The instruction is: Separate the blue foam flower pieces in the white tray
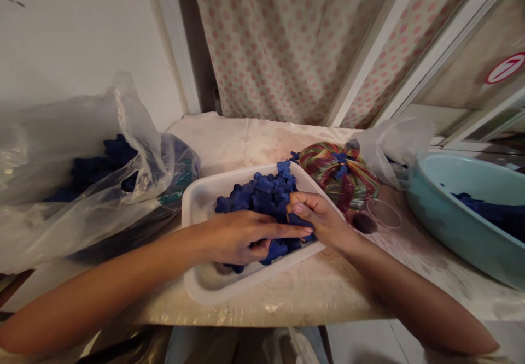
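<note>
A white plastic tray (pixel 205 293) stands before me, heaped with small blue flower-shaped pieces (pixel 262 186). My right hand (pixel 322 219) is closed at the tray's right side, pinching a thin tan stick (pixel 289 209) with a blue piece (pixel 298 221) against it. From the left, my left hand (pixel 241 238) reaches over the pile. Its index finger stretches along the lower edge of that blue piece, touching near the stick's lower end. The other left fingers and thumb are curled in; anything between them is hidden.
At left, a clear plastic bag (pixel 123 107) contains dark blue pieces. Behind the tray's right corner sits a striped multicoloured bundle (pixel 342 175), beside a clear round rim (pixel 385 213) and a dark round thing (pixel 365 223). A light-blue basin (pixel 451 227) with blue pieces occupies the right. A dotted curtain (pixel 279 41) hangs behind.
</note>
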Demonstrator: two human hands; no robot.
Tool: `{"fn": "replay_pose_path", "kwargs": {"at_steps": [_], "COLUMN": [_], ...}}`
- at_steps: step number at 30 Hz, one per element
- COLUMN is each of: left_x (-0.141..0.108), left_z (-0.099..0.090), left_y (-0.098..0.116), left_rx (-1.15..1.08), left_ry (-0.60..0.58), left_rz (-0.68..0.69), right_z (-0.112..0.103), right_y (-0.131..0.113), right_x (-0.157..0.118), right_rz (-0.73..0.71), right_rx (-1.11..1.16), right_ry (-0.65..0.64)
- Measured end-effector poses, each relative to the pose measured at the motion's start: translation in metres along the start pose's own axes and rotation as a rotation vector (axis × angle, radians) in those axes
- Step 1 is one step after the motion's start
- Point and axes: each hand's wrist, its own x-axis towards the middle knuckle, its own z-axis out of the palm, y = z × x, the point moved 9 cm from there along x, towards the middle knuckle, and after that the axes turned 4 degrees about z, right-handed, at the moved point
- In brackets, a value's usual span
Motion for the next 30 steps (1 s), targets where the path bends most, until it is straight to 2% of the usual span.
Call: {"fn": "replay_pose_path", "kwargs": {"at_steps": [6,9,16,20,26,30], "left_x": [0.001,0.000,-0.007,-0.009,-0.010,-0.011], "left_z": [-0.001,-0.003,-0.023,-0.031,-0.023,-0.021], "left_y": [0.007,0.007,0.006,0.010,0.002,-0.011], "left_rx": [0.024,-0.029,-0.076,-0.037,-0.063,-0.175], "left_ry": [0.051,0.098,0.310,0.378,0.350,0.387], "left_rz": [0.074,0.092,0.137,0.169,0.126,0.013], "right_z": [0.021,0.023,0.019,0.019,0.008,0.005], "right_y": [-0.006,-0.007,-0.001,0.004,0.014,0.026], "right_x": [-0.007,-0.008,-0.005,-0.003,-0.001,0.000], "right_rz": [-0.071,-0.081,0.028,0.057,0.093,0.194], "right_rx": [0.042,0.057,0.392,0.465,0.408,0.469], "right_ry": [-0.246,-0.294,-0.287,-0.260,-0.125,-0.037]}}
